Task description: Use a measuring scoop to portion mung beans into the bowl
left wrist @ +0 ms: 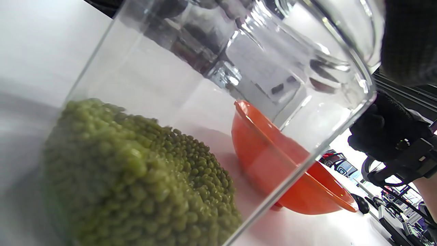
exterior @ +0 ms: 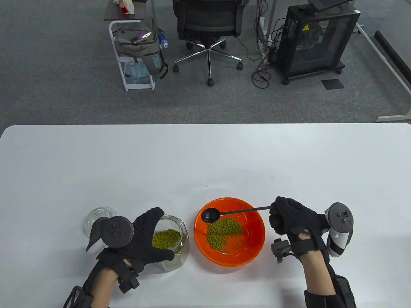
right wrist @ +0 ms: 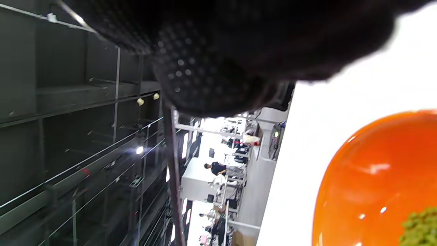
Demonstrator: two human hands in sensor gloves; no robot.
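Note:
A clear glass jar (exterior: 171, 245) with mung beans (exterior: 165, 239) in its bottom stands near the table's front edge; my left hand (exterior: 146, 237) grips it from the left, fingers curled round its side. Up close in the left wrist view the jar (left wrist: 218, 102) shows its beans (left wrist: 136, 184). To its right sits an orange bowl (exterior: 253, 221) holding a pile of beans (exterior: 223, 233). My right hand (exterior: 284, 216) grips the thin handle of a black measuring scoop (exterior: 210, 215), whose head hangs over the bowl's left inner side and looks empty. The bowl (right wrist: 372, 177) also fills the right wrist view's corner.
A glass lid (exterior: 98, 216) lies on the white table (exterior: 205, 160) just left of my left hand. Beyond the table's far edge are an office chair (exterior: 208, 29), a small trolley with a bag (exterior: 136, 45) and a black cabinet (exterior: 316, 41).

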